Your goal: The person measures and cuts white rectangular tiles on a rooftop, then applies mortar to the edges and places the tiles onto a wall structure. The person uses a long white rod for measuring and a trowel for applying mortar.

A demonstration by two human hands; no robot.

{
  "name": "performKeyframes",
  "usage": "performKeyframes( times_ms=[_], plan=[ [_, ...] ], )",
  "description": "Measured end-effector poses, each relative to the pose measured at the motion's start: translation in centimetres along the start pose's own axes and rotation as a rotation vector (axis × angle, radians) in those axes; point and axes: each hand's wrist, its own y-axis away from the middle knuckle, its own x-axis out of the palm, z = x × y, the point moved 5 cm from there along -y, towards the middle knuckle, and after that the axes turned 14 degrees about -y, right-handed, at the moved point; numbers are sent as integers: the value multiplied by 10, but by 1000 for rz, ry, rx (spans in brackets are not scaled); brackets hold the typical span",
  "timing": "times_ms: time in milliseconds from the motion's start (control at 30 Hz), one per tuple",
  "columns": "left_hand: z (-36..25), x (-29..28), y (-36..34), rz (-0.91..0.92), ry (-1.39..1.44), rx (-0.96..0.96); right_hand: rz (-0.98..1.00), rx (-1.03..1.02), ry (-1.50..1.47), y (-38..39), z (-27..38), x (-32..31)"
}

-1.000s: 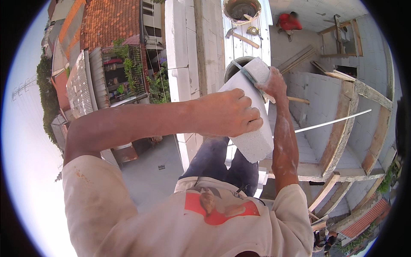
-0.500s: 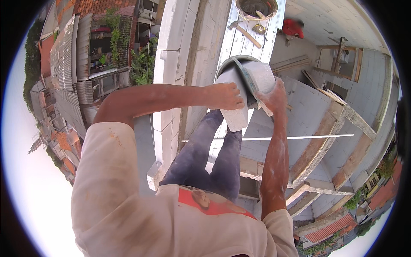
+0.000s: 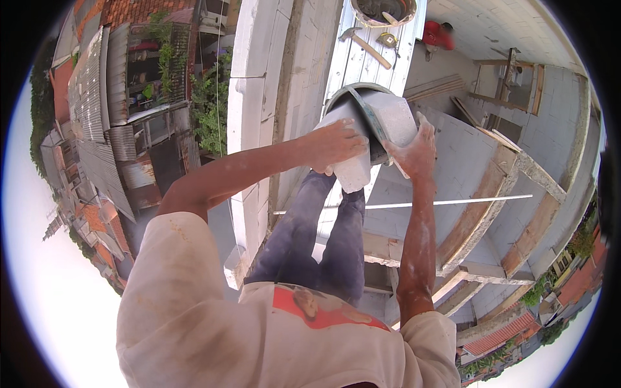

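My left hand [image 3: 341, 143] has its fingers bent over a pale lightweight block piece [image 3: 354, 169] that slants down toward my legs. My right hand [image 3: 417, 149] grips a long flat grey-green tool [image 3: 369, 116], whose kind I cannot make out, lying diagonally between that piece and a second pale block part [image 3: 394, 116]. Both parts rest at the mouth of a grey bucket [image 3: 346, 92] on the white ribbed plank [image 3: 354, 68], with a dark gap between them. The bucket's inside is mostly hidden.
A hammer [image 3: 375, 53], tape measure [image 3: 388, 41] and mortar bucket [image 3: 381, 10] sit farther along the plank. A person in red [image 3: 436, 35] is below at right. A block wall [image 3: 249, 97] runs at left, a white rod [image 3: 466, 200] and open framed rooms [image 3: 485, 181] at right.
Since a second ago, the block has dropped toward the bucket and now shows as two parts with a dark gap. My left hand has shifted with it; the view has moved.
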Motion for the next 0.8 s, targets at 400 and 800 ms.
performKeyframes(
  times_ms=[400,800],
  plan=[
    [9,1,-59,-518,222,-514,-196,14,-66,70,-29,-9],
    [2,38,-65,-337,24,-524,-689,411,-592,202,-212,25]
  ],
)
